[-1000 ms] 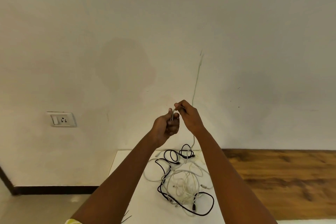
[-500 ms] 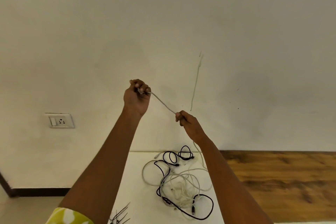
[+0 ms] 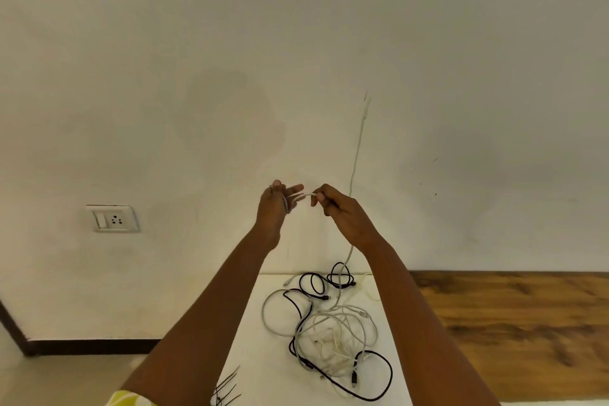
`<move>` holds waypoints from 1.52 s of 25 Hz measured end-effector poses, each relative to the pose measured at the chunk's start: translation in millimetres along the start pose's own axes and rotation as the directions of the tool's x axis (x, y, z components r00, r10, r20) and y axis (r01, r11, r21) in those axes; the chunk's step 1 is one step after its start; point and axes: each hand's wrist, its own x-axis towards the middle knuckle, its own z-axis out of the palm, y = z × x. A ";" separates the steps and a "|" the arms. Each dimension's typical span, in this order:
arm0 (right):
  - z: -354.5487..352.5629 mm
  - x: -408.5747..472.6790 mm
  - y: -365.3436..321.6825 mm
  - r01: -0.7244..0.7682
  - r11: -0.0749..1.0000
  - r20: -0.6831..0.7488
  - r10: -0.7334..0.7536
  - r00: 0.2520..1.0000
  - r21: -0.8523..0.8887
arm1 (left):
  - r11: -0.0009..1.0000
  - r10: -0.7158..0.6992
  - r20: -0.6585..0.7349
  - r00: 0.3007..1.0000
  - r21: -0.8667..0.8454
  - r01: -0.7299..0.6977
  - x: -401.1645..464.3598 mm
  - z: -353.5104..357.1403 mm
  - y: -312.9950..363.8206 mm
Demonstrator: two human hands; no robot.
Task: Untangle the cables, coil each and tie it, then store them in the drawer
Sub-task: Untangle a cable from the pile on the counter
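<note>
Above the tangle on the white table, the left hand holds loops of a thin grey cable; the right hand pinches its run. It looks light and limp, best taken near the plug.

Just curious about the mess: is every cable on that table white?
No: a black cable loops through the white cables on the table.

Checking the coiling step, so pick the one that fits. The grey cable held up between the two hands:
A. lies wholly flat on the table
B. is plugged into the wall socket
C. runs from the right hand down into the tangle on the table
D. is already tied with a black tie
C: the grey cable drops from the right hand to the tangle on the white table, while the left hand holds its loops.
</note>
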 end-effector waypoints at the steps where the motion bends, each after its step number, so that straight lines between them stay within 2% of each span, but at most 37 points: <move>1: 0.1 0.6 0.5 0.001 1.000 -0.009 -0.001 1.000 0.026 | 0.999 -0.009 0.043 0.999 0.050 0.007 -4.1 1.5 -6.0; 4: 1.2 2.7 2.9 0.005 0.996 -0.108 0.005 0.994 0.093 | 0.991 -0.062 0.189 0.980 0.125 0.038 -14.3 5.6 -18.7; 6: 1.9 3.6 4.0 -0.006 0.996 -0.182 0.021 0.983 0.086 | 0.987 -0.127 0.231 0.965 0.130 0.099 -19.5 8.0 -22.9; 9: 3.2 2.8 7.8 0.000 0.997 -0.216 0.016 0.976 0.075 | 0.976 -0.186 0.326 0.927 -0.043 0.212 -25.9 8.8 -24.9; 12: 4.4 1.6 11.3 -0.007 0.995 -0.220 0.030 0.975 0.102 | 0.916 -0.214 0.489 0.846 -0.201 0.348 -31.6 8.2 -15.9; 17: 12.9 4.0 11.1 -0.011 0.959 -0.199 0.070 0.978 0.284 | 0.789 -0.149 0.639 0.755 -0.383 0.480 -34.9 13.6 5.6; 19: 16.4 4.4 9.1 -0.003 0.948 -0.213 0.075 0.974 0.319 | 0.729 -0.117 0.636 0.763 -0.467 0.501 -33.5 15.7 12.8; 22: 21.7 3.5 13.6 -0.037 0.964 -0.190 0.090 0.978 0.263 | 0.623 -0.046 0.576 0.816 -0.622 0.474 -27.2 15.4 25.5; 24: 25.3 -0.2 21.5 -0.081 0.982 -0.133 0.104 0.986 0.168 | 0.600 0.011 0.467 0.884 -0.711 0.368 -18.5 12.4 37.4; 27: 27.5 -9.1 35.5 -0.116 0.989 -0.063 0.122 0.991 0.087 | 0.639 0.079 0.209 0.975 -0.761 0.112 -2.5 5.0 54.8; 30: 21.1 -15.0 43.6 -0.124 0.991 -0.035 0.126 0.991 0.040 | 0.722 0.081 -0.051 0.995 -0.686 -0.094 11.1 -5.1 61.4; 32: 14.6 -13.5 42.5 -0.100 0.995 -0.026 0.100 0.995 0.030 | 0.833 0.085 -0.144 0.986 -0.532 -0.150 15.8 -8.6 54.9; 35: 7.5 -5.9 30.0 -0.012 1.000 -0.016 0.012 1.000 0.019 | 0.968 0.183 -0.125 0.975 -0.152 -0.201 13.2 -6.7 31.3; 38: 3.0 1.0 19.9 0.037 0.999 -0.042 -0.039 0.998 -0.039 | 0.983 0.153 -0.006 0.988 0.108 -0.152 7.2 -5.1 6.3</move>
